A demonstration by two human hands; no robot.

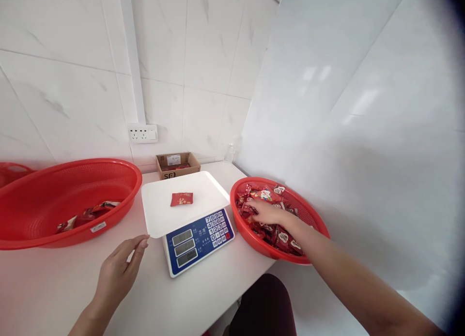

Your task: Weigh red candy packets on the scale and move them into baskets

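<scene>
My right hand [267, 213] is inside the red oval basket [319, 224] on the right, its fingers curled at a red snack packet [248, 210]; some of the grip is hidden among other packets. My left hand [121, 263] is closed, thumb and forefinger together, with no object visible between them. Its fingertips are at the near left corner of the white weighing tray [207, 188]. One red packet with gold print [182, 199] lies flat on that tray. Below the tray, the blue panel of the digital scale [199, 239] carries a keypad and displays.
At the left stands another red basket [32, 195] with a few packets [87, 217] inside. A small cardboard box [178, 165] sits behind the scale. The white table [160, 297] meets a tiled wall with a socket [143, 133]; a pale panel [348, 132] rises at the right.
</scene>
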